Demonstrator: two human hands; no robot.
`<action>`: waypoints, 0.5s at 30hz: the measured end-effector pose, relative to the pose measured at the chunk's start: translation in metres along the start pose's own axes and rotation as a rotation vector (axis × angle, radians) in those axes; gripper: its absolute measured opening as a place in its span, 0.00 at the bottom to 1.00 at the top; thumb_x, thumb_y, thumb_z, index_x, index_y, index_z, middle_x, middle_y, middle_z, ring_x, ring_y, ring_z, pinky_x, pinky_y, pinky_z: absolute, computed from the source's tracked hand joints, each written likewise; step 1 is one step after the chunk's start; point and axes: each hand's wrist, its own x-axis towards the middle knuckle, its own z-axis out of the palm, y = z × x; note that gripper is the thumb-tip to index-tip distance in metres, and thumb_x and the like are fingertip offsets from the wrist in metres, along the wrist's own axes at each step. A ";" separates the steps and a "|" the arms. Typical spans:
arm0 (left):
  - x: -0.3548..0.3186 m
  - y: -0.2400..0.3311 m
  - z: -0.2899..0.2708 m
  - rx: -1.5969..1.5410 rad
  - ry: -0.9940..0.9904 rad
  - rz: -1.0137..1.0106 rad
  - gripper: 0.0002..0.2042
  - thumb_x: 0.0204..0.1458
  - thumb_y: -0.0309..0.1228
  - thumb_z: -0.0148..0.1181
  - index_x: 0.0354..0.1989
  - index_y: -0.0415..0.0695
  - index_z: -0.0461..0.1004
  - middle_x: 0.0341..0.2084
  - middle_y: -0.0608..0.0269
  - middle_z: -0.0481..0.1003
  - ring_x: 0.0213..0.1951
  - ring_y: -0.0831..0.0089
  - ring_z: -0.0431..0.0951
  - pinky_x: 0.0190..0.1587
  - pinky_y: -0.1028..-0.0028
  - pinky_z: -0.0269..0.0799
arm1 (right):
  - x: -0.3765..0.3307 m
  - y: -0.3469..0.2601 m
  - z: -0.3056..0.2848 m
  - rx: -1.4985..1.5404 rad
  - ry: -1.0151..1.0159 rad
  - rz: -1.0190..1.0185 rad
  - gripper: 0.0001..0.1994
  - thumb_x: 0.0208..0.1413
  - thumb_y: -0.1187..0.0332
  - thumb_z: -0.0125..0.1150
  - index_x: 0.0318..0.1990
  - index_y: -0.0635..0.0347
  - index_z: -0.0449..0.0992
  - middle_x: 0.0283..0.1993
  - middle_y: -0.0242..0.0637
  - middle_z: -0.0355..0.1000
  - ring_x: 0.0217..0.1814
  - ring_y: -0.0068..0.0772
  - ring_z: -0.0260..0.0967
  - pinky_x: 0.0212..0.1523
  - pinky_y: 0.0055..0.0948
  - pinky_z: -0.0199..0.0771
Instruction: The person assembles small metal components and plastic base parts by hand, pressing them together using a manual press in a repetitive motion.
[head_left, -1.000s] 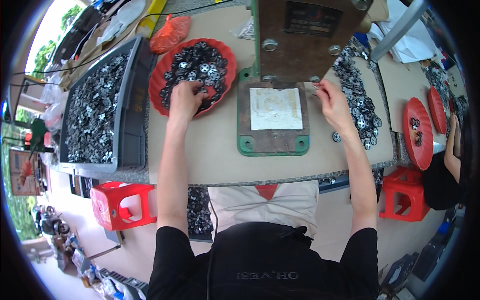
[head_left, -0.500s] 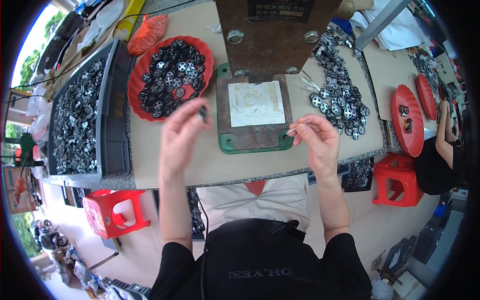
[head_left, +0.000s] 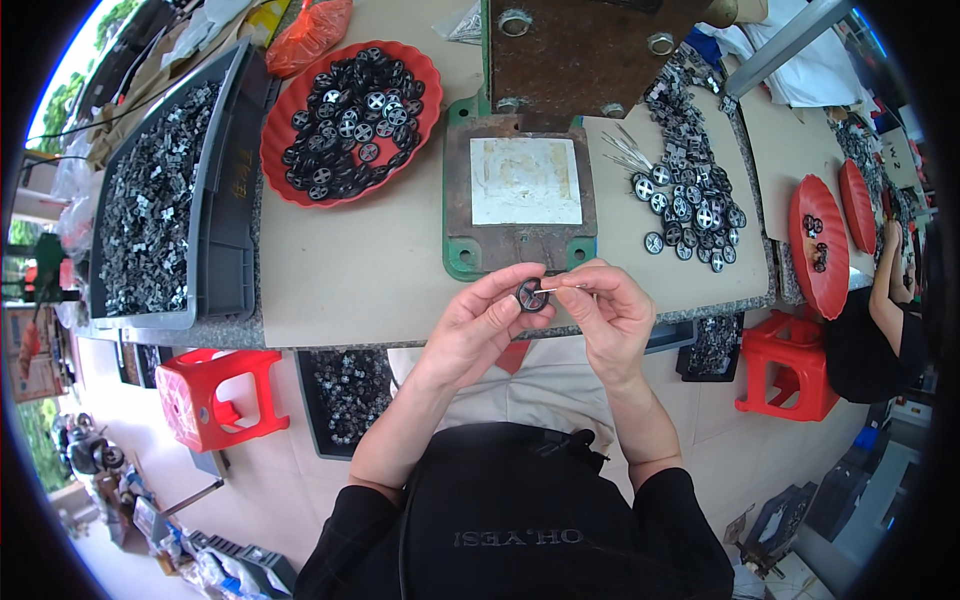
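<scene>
While left hand [head_left: 478, 322] pinches black wheel part [head_left: 531, 295] just above desk [head_left: 370, 270] edge, right hand [head_left: 610, 312] grip closed on thin metal pin [head_left: 566, 288]. Step, I judge: fitting pin to wheel. Next needs pin tip lined with hub hole.

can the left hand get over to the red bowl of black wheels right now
Probably yes: bare tabletop lies between the left hand and the red bowl, but its grip is occupied by a black wheel.
</scene>
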 end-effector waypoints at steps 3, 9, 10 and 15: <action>0.000 0.000 0.002 -0.012 0.013 -0.009 0.19 0.59 0.29 0.50 0.58 0.37 0.62 0.45 0.59 0.72 0.46 0.70 0.74 0.51 0.70 0.71 | -0.002 0.001 -0.001 -0.008 0.005 -0.027 0.04 0.51 0.79 0.60 0.35 0.63 0.76 0.34 0.36 0.77 0.31 0.20 0.67 0.30 0.19 0.63; 0.000 -0.002 0.004 0.042 0.031 0.042 0.19 0.58 0.28 0.52 0.57 0.37 0.63 0.46 0.59 0.72 0.46 0.71 0.74 0.52 0.71 0.70 | 0.001 -0.001 0.000 -0.119 -0.011 -0.105 0.05 0.49 0.81 0.61 0.34 0.63 0.76 0.33 0.36 0.76 0.32 0.21 0.68 0.30 0.19 0.65; 0.001 -0.003 0.004 0.090 0.034 0.093 0.19 0.57 0.27 0.53 0.56 0.37 0.64 0.46 0.59 0.72 0.47 0.71 0.74 0.52 0.71 0.70 | 0.000 -0.001 0.000 -0.119 -0.011 -0.105 0.05 0.49 0.81 0.61 0.34 0.63 0.76 0.33 0.36 0.76 0.32 0.21 0.68 0.30 0.19 0.65; 0.000 -0.008 0.006 0.393 0.114 0.265 0.17 0.54 0.20 0.54 0.53 0.35 0.67 0.50 0.55 0.69 0.50 0.71 0.72 0.54 0.72 0.68 | -0.007 0.000 0.004 -0.047 0.061 -0.025 0.05 0.50 0.82 0.60 0.35 0.66 0.74 0.34 0.38 0.75 0.34 0.23 0.69 0.35 0.20 0.68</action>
